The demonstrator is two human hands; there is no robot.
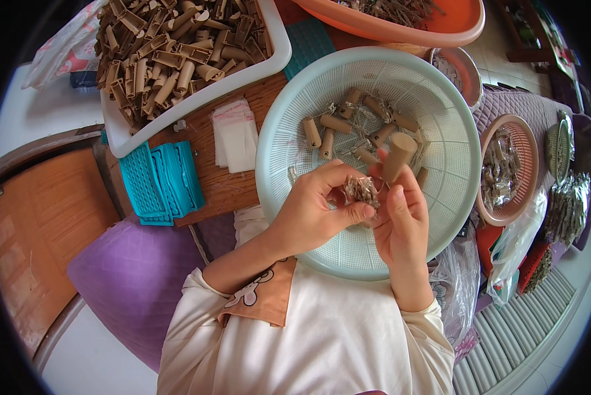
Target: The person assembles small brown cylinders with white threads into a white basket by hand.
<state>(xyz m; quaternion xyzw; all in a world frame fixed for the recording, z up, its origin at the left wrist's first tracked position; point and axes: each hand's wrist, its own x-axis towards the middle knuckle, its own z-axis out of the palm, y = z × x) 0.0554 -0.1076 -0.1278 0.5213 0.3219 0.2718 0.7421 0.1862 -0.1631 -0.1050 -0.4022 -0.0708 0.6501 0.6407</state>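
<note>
Over a pale green mesh basket [455, 197], my two hands work close together. My left hand [312, 207] pinches a small bundle of coiled thin wire [361, 189] between thumb and fingers. In the fingers of my right hand [404, 220] a tan cork-shaped cylinder [399, 157] stands up, its round end tilted toward me. A thin wire seems to run between the bundle and the cylinder. Several similar tan cylinders [336, 124] with tangled fine wire lie inside the basket, beyond my hands. My hands hide part of the basket's near side.
A white tub [197, 99] heaped with tan half-shells stands at the upper left. Near it lie clear plastic bags [235, 135] and teal textured pads [160, 181]. An orange basin [463, 26] sits at the back; a pink basket [530, 171] of wrapped pieces is at the right.
</note>
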